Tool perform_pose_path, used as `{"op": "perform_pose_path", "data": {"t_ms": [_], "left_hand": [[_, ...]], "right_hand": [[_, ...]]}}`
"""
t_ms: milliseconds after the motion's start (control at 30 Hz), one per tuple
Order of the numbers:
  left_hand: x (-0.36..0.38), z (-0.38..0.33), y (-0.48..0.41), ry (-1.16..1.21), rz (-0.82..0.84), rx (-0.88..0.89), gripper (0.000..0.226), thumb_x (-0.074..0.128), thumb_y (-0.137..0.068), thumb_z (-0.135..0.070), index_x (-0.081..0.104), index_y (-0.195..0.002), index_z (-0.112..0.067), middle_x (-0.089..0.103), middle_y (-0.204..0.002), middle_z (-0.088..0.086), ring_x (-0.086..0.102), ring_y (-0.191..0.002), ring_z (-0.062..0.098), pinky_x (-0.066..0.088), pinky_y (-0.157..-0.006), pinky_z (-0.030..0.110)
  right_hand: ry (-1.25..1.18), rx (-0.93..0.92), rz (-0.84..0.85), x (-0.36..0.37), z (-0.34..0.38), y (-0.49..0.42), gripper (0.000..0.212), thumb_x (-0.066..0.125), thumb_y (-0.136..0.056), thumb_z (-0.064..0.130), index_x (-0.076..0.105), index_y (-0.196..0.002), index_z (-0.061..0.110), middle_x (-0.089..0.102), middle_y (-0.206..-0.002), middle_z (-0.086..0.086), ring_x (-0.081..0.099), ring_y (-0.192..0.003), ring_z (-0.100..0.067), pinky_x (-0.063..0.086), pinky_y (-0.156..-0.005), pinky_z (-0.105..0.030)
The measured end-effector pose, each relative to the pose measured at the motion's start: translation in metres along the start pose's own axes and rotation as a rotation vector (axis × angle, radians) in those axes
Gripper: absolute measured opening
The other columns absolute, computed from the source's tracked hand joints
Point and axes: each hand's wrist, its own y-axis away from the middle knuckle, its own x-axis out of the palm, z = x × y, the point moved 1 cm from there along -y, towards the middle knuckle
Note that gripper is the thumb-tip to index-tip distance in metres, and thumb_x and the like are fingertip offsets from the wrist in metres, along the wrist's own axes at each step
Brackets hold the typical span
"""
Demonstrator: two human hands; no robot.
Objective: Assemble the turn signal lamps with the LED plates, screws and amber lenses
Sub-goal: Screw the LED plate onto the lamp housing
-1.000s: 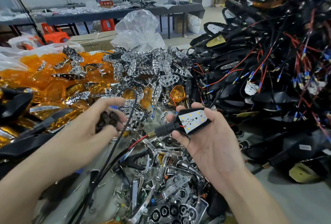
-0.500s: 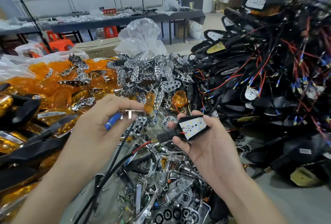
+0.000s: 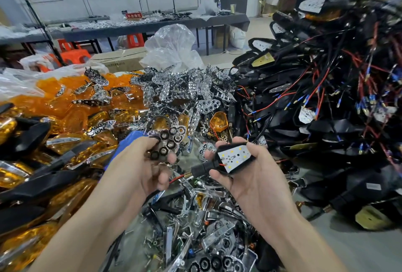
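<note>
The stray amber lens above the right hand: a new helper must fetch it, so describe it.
Find the big heap of black wired lamp housings on the right. At its left foot, beside the chrome reflector plates, lies one faceted amber plastic lens, alone, away from the orange lens pile.

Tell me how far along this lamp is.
Done: a white LED board sits in the black lamp housing that the right hand holds. In hand: the left hand pinches a chrome honeycomb plate, not yet seated. Left: screws, then one of the piled amber lenses.
</note>
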Motion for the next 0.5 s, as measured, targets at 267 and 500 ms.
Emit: {"op": "perform_pose_path", "data": {"t_ms": [267, 500], "left_hand": [[0.018, -0.013, 0.009, 0.035, 0.076, 0.082, 0.04, 0.027, -0.106, -0.025, 0.056, -0.084, -0.008, 0.064, -0.056, 0.004, 0.05, -0.04, 0.016, 0.035, -0.036, 0.018], [0.011, 0.014, 0.03, -0.656, 0.286, 0.597, 0.036, 0.059, -0.084, -0.053, 0.045, -0.116, -0.063, 0.052, -0.127, -0.044, 0.046, -0.121, -0.021, 0.041, -0.095, 0.007]], "right_hand": [[0.142, 0.061, -0.003, -0.001, -0.003, 0.003, 0.026, 0.036, -0.109, 0.023, 0.06, -0.105, 0.014, 0.074, -0.109, -0.022, 0.074, -0.101, -0.041, 0.063, -0.061, -0.04], [0.155, 0.028, -0.001, -0.001, -0.01, 0.003, 0.026, 0.037, -0.107, 0.016, 0.063, -0.107, 0.011, 0.071, -0.116, -0.027, 0.072, -0.101, -0.039, 0.062, -0.07, -0.047]]}}
